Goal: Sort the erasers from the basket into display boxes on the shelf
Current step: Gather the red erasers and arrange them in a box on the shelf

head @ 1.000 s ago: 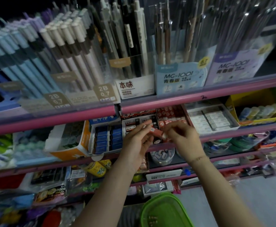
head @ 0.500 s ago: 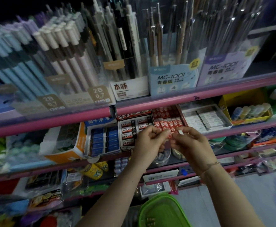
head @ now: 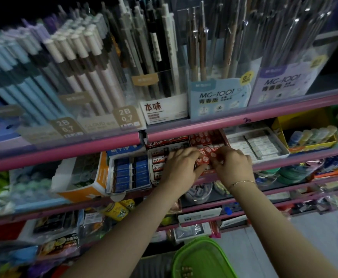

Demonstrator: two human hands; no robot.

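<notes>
While both hands meet over the red eraser box, left hand fingers curled on red erasers, right hand fingers pinching them

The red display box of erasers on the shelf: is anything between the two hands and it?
Nothing visible. The left hand and right hand already rest on the red display box.

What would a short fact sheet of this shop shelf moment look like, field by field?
place: stationery shelf with pink rails
left hand: fingers down on the red erasers
right hand: fingers down on the same box, gold bracelet on the wrist
box being filled: red eraser display box
neighbours: blue eraser box to its left, white eraser box to its right
basket: green basket below the hands
shelf above: mechanical pencils
</notes>
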